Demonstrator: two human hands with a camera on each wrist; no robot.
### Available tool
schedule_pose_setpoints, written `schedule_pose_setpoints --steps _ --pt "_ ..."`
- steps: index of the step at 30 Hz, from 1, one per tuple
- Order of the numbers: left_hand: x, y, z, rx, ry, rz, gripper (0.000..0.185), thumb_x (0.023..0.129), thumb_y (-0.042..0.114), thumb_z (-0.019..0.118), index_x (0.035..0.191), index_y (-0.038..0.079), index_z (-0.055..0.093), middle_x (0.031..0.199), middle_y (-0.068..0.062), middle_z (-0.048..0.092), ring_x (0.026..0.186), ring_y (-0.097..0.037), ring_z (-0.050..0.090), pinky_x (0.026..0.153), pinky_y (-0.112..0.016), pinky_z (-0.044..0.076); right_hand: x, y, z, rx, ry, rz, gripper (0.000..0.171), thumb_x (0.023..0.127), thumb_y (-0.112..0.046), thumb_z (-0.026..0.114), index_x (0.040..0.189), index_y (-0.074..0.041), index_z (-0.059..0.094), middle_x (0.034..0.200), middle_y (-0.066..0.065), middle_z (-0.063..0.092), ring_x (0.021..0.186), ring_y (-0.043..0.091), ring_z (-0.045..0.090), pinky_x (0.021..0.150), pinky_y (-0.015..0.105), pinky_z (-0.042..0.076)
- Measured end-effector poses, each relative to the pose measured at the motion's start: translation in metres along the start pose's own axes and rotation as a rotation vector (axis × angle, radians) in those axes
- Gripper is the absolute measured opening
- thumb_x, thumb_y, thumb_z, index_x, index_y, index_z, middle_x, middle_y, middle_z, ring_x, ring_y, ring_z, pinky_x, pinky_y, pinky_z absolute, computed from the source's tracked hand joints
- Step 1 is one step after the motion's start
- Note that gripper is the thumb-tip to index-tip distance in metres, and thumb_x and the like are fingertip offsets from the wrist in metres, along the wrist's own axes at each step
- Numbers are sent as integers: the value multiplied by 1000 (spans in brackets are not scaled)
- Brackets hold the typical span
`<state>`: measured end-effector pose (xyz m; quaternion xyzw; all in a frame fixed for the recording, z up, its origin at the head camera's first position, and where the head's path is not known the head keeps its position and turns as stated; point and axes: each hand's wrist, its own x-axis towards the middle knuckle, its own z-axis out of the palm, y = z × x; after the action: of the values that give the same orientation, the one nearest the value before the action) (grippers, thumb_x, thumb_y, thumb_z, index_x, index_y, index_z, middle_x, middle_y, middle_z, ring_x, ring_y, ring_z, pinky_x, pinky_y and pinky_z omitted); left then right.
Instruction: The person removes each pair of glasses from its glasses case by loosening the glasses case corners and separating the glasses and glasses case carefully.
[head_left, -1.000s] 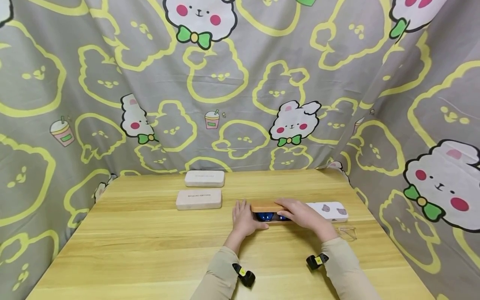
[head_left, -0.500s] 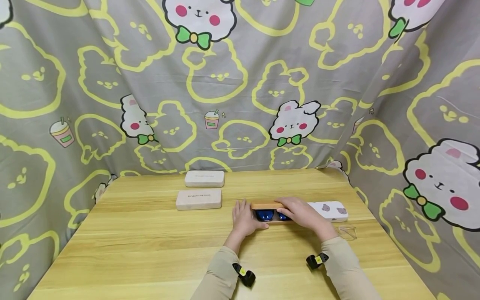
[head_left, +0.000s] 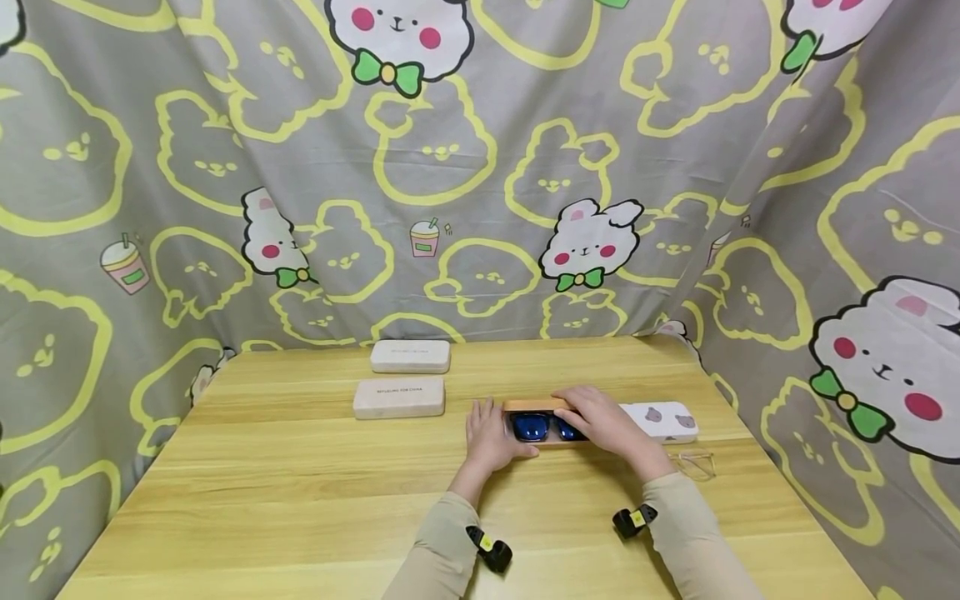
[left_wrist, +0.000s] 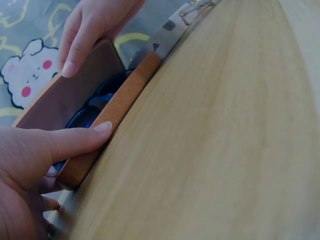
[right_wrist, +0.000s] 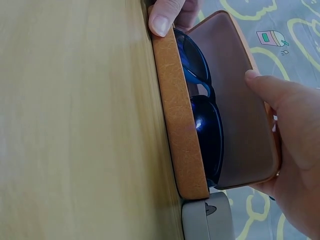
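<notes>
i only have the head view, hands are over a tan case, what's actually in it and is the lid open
Observer: The lid is partly raised, and the right hand holds it by the edge.
Operator: whats inside
Observer: Sunglasses with blue lenses lie inside the tan case, seen in the right wrist view.
Operator: and the left hand
Observer: The left hand has its thumb pressed along the front wall of the case base; the other fingers wrap round its end.
Operator: anything touching the case on the right
Observer: A white case with bear prints sits right at its end; I cannot tell whether they touch.
</notes>
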<state>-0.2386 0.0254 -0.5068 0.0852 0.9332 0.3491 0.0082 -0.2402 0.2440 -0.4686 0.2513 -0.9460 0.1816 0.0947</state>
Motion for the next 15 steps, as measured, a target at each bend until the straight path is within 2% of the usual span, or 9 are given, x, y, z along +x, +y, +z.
schedule_pose_setpoints --steps 7,15 --pt "-1 1 -1 -8 -10 -7 103 63 43 90 143 -2 43 156 -23 30 149 -45 13 121 -59 13 -1 0 0 -20 -5 7 48 93 -39 63 132 -13 59 128 9 63 122 31 56 104 53 44" --pt "0 -1 0 -23 -8 -6 105 63 42 90 144 -2 41 156 -24 30 149 -45 12 121 -59 12 -3 0 -3 -16 35 -28 63 88 -38 71 143 -15 49 132 10 58 124 29 52 105 52 43"
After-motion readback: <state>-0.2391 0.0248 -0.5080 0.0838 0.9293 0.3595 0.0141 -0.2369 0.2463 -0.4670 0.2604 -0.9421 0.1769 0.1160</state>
